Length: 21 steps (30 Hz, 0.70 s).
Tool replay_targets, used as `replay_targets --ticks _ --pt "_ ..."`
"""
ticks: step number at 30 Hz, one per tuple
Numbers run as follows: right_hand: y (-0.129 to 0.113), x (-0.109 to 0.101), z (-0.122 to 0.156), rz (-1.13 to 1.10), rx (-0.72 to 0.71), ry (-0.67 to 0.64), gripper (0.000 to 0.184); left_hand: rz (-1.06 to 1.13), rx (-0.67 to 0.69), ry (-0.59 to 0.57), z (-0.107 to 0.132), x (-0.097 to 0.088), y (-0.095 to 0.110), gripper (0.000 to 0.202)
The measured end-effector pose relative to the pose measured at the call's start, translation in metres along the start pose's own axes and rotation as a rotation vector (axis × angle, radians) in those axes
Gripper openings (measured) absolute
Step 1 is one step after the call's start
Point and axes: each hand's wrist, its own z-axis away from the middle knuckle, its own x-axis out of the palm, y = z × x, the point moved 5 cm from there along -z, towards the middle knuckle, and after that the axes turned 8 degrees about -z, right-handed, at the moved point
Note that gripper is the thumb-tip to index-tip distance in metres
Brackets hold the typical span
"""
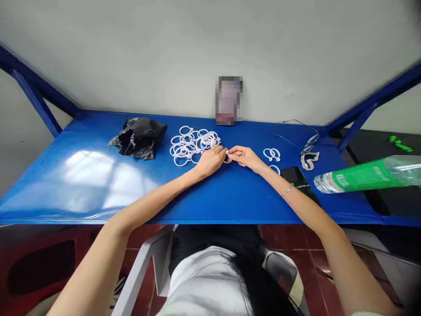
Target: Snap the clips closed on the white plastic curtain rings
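Note:
My left hand (211,161) and my right hand (246,157) meet over the middle of the blue table. Between their fingertips is one white plastic curtain ring (227,153), mostly hidden by the fingers. Both hands are closed in a pinch on it. A loose pile of several white curtain rings (188,147), each with a small eyelet, lies just left of and behind my left hand. To the right of my right hand lie two overlapping rings (271,153) and a single ring (275,168), partly covered by my forearm.
On the blue table (184,197), a crumpled black plastic bag (140,137) lies left. A pixelated upright object (229,101) leans on the wall. Right are a dark phone (294,176), eyeglasses (311,141), a whitish band (309,161) and a green-labelled bottle (365,174).

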Motion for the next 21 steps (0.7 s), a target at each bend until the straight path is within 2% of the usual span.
replay_targets --ticks 4,7,12,14,21 --pt "-0.002 -0.004 -0.002 0.042 -0.034 0.023 0.038 0.198 -0.021 0.070 0.000 0.003 -0.003 0.017" --pt "-0.005 -0.007 -0.002 0.042 -0.080 0.038 0.037 0.519 -0.077 0.101 0.001 0.001 -0.009 0.013" --pt "-0.006 -0.007 -0.001 0.036 -0.086 0.004 0.037 1.113 -0.242 -0.105 0.001 0.007 -0.010 0.019" --pt "-0.005 -0.006 -0.001 0.040 -0.070 -0.026 0.036 1.185 -0.253 -0.152 0.001 0.007 -0.008 0.020" --pt "-0.004 -0.004 -0.001 0.073 -0.053 -0.080 0.031 1.180 -0.199 -0.217 0.000 0.008 -0.009 0.023"
